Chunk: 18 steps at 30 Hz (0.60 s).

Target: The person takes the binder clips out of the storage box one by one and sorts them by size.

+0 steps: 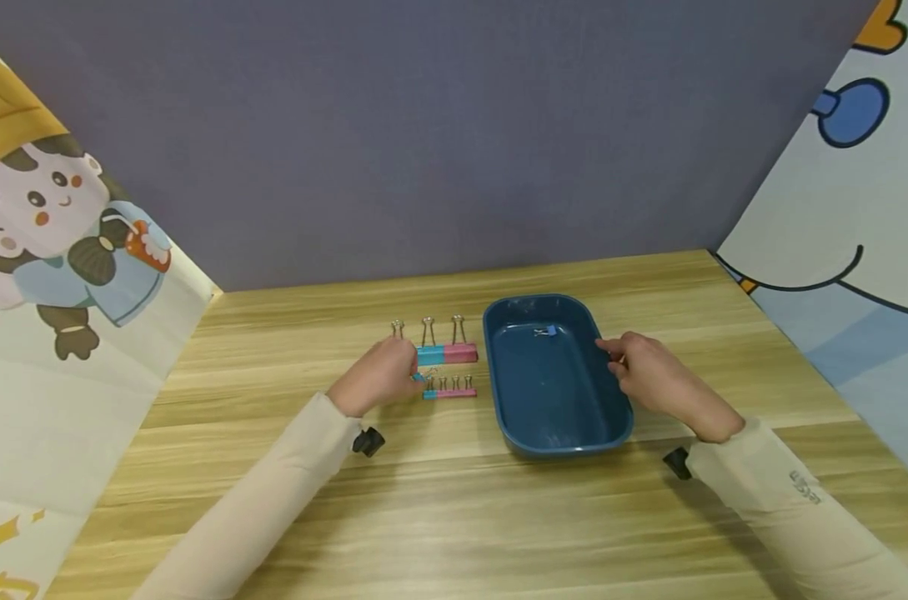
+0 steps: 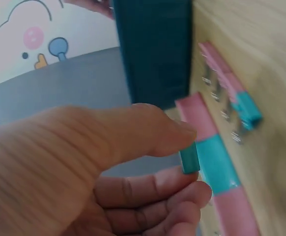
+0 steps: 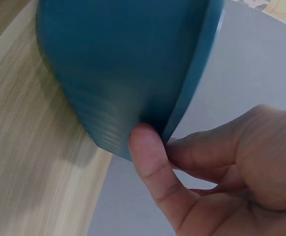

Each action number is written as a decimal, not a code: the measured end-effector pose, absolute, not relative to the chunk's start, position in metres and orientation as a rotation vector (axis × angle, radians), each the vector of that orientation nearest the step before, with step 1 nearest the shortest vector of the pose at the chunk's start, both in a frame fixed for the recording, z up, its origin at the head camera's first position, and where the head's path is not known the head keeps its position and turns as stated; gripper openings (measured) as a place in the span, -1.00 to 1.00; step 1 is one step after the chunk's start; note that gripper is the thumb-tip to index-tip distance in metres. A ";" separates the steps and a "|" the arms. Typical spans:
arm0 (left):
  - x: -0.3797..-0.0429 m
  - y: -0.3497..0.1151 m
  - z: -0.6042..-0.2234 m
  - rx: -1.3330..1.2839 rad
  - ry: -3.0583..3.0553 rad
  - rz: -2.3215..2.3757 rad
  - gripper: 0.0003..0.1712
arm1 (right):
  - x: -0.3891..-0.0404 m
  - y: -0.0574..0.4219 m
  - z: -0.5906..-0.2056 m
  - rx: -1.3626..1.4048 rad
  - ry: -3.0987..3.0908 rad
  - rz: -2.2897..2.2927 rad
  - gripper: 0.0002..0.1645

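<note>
My left hand (image 1: 378, 373) pinches a small teal binder clip (image 2: 190, 158) between thumb and index finger, just over the rows of clips. Beside those fingertips lies a row of large pink and teal binder clips (image 1: 459, 353), their wire handles pointing to the far side; the hand covers its left end. Nearer to me is a row of small pink and teal binder clips (image 1: 454, 394). My right hand (image 1: 652, 377) grips the right rim of a dark blue plastic bin (image 1: 554, 396), fingers on both sides of the wall. Inside the bin, toward its far end, lies one small blue binder clip (image 1: 550, 331).
The bin stands right of the clip rows on a wood-grain table (image 1: 454, 517). A grey-purple panel (image 1: 454, 150) rises along the table's far edge. Printed cartoon walls flank the left and right sides.
</note>
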<state>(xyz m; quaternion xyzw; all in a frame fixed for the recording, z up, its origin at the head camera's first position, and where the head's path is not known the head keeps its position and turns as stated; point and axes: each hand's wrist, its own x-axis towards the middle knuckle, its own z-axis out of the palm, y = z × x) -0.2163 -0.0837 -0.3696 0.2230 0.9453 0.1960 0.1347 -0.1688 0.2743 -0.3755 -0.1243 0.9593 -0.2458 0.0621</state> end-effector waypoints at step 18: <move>-0.222 -0.095 -0.396 0.580 2.705 0.418 -0.66 | -0.171 0.274 -0.374 -0.373 2.891 -0.712 -0.51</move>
